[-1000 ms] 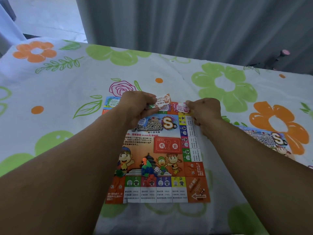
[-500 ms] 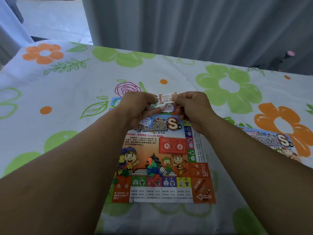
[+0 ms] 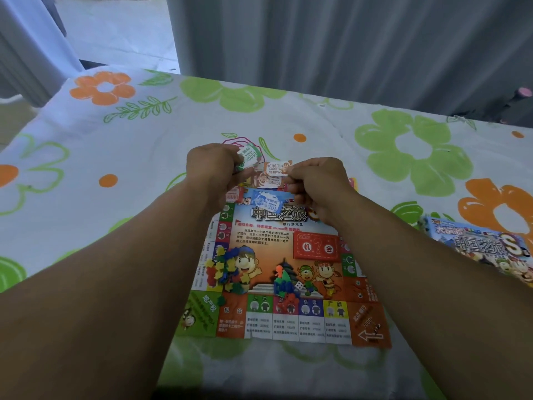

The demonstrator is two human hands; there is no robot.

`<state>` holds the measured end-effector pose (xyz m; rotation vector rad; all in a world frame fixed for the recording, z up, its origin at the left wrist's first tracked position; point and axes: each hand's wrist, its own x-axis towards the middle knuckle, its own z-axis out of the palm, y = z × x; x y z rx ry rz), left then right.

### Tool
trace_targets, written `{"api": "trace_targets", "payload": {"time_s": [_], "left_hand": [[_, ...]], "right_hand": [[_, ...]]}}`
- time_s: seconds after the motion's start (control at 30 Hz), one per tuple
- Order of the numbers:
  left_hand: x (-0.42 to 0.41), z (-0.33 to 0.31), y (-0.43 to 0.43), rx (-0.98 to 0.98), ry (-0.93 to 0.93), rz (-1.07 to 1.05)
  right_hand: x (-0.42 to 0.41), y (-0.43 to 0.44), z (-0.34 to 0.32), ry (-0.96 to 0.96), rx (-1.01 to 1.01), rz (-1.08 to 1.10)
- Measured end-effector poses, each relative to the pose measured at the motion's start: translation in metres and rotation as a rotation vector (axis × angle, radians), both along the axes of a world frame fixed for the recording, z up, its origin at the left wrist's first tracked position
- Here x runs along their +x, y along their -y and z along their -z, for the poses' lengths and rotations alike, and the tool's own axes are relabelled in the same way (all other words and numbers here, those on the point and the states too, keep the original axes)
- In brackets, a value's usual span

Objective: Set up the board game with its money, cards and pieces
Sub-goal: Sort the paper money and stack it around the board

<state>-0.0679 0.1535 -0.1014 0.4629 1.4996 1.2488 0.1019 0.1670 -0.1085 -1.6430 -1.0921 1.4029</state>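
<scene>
1. Board: I see the printed paper game board (image 3: pixel 288 255) lying flat on the white flower-patterned tablecloth (image 3: pixel 115 197), near the table's front edge.
2. Left hand: the left hand (image 3: pixel 213 168) is above the board's far edge. Its fingers are curled round a green-and-white paper money note (image 3: pixel 246 155), which is crumpled upward.
3. Right hand: the right hand (image 3: pixel 317 186) is just beside the left. Thumb and forefinger pinch the right end of an orange-and-white paper money note (image 3: pixel 277 168). The note's left end reaches the left hand's fingers; I cannot tell whether they also grip it.
4. Loose money: a blue paper money note (image 3: pixel 266 202) lies on the board below both hands.
5. Pieces: a heap of small multicoloured plastic pieces (image 3: pixel 227 272) sits on the board's left side. A smaller cluster of coloured pieces (image 3: pixel 284 287) sits near the centre, with a white die (image 3: pixel 300 285) just beside it.
6. Surroundings: a second colourful printed sheet (image 3: pixel 484 249) lies at the right, apart from the board. A grey curtain (image 3: pixel 346 53) hangs behind the table.
</scene>
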Motion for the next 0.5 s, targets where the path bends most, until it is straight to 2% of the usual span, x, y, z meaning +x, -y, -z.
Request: {"api": "trace_targets", "payload": {"time_s": [0.2,0.43,0.5], "left_hand": [[-0.012,-0.006,0.004,-0.058,0.021,-0.026],[-0.012,-0.007,0.007,-0.077,0.028,0.049],[-0.01,-0.007,0.008,-0.075,0.023,0.068]], "right_hand": [[-0.012,0.0,0.007,0.123,-0.045,-0.019],[-0.015,-0.003,0.013,0.286,0.058,-0.001],[-0.017,-0.002,0.009,0.227,0.102,-0.02]]}}
